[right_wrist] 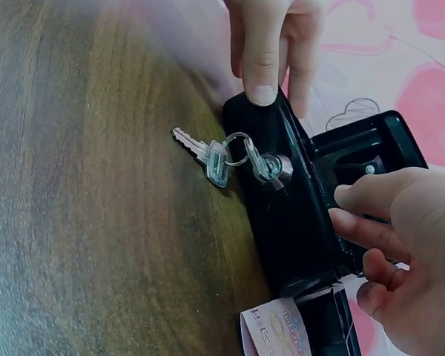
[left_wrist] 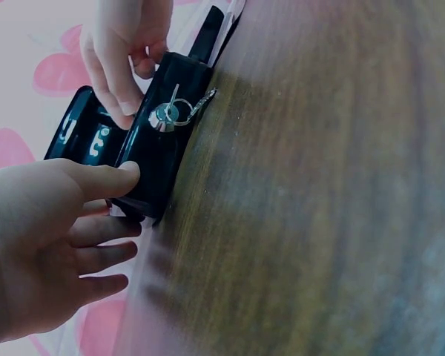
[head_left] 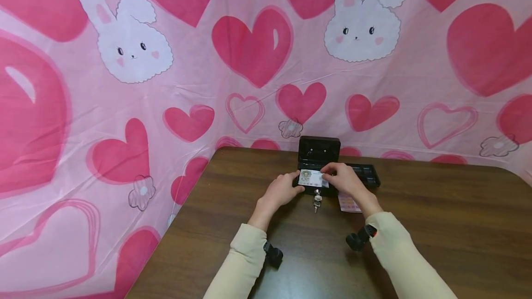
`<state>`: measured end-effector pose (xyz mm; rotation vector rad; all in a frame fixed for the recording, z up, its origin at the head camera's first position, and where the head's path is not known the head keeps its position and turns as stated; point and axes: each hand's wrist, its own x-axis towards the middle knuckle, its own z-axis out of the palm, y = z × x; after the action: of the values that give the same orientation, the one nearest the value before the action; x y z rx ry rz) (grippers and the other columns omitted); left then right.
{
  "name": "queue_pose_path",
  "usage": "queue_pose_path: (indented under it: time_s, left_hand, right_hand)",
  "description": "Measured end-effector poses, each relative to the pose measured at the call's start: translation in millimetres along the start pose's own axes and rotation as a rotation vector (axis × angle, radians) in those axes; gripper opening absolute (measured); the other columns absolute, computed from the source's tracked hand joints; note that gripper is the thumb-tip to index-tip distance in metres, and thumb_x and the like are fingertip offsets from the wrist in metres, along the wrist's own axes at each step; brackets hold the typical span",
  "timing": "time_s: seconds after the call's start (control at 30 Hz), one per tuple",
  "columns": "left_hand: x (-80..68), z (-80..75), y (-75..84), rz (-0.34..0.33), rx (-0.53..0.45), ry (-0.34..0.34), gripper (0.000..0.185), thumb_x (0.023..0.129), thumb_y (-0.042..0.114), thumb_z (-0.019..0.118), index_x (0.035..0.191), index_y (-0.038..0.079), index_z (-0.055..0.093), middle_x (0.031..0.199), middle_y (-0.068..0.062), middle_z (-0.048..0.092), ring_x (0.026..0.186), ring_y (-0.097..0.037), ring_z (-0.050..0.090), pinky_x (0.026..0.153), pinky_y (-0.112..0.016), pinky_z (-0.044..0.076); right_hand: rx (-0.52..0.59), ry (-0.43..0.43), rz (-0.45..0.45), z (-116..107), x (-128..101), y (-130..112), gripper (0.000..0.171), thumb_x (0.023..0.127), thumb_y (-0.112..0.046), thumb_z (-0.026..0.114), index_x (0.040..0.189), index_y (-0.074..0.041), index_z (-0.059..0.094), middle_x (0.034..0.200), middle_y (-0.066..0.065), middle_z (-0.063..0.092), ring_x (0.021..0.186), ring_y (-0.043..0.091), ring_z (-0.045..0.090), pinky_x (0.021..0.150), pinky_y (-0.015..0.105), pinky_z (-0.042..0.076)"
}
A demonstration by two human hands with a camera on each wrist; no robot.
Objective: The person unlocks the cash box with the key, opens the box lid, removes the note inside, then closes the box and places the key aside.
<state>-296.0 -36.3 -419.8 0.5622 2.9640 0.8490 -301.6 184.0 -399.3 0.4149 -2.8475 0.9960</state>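
Note:
A small black cash box [head_left: 319,151] stands open at the table's far side, lid upright. A pale banknote [head_left: 313,178] lies across its opening. My right hand [head_left: 342,176] pinches the note's right end, fingers curled over the box's inside [right_wrist: 400,252]. My left hand [head_left: 284,189] grips the box's left end, its thumb [left_wrist: 126,174] on the front wall and the fingers beside it. Keys [right_wrist: 222,159] hang from the lock in the front wall [left_wrist: 170,115]. The note does not show in the wrist views.
A black insert tray [head_left: 365,174] lies just right of the box. More banknotes [head_left: 349,203] lie on the brown wooden table [head_left: 436,225] by my right wrist. A pink cloth with hearts and rabbits [head_left: 249,59] hangs behind and left of the table.

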Motion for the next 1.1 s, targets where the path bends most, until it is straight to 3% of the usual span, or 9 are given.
queue_pose_path:
  time_s: [0.23,0.67,0.83,1.1]
  left_hand:
    - [0.2,-0.2,-0.3,0.006,0.004,-0.001,0.058,0.096,0.034,0.066,0.146,0.011,0.051,0.144,-0.009,0.057,0.126,-0.024,0.06,0.104,-0.043,0.049]
    - [0.9,0.3,-0.6,-0.002,0.017,-0.006,0.057,0.096,0.035,0.065,0.146,0.012,0.051,0.144,-0.009,0.057,0.127,-0.025,0.059,0.104,-0.043,0.049]
    - [0.2,-0.5,0.1,0.006,0.02,-0.01,0.057,0.096,0.035,0.065,0.146,0.012,0.051,0.144,-0.009,0.057,0.126,-0.025,0.059,0.104,-0.043,0.049]
    - [0.1,-1.2,-0.3,0.017,0.018,-0.006,0.056,0.095,0.035,0.066,0.146,0.013,0.052,0.141,-0.008,0.06,0.123,-0.025,0.062,0.102,-0.042,0.05]
  right_hand:
    - [-0.02,-0.015,0.0,4,3,-1,0.023,0.094,-0.016,0.063,0.109,-0.001,0.072,0.104,0.017,0.072,0.096,0.029,0.065,0.087,0.049,0.053]
    - [-0.161,-0.04,0.041,12,7,-6,0.022,0.092,-0.02,0.066,0.105,-0.004,0.074,0.099,0.012,0.074,0.091,0.026,0.064,0.089,0.048,0.054]
    - [-0.119,-0.011,0.028,14,7,-8,0.023,0.093,-0.02,0.065,0.106,-0.003,0.073,0.101,0.014,0.075,0.092,0.027,0.066,0.089,0.049,0.054]
    - [0.043,0.068,0.069,17,6,-9,0.023,0.093,-0.019,0.067,0.108,-0.002,0.072,0.104,0.017,0.073,0.093,0.03,0.065,0.084,0.046,0.054]
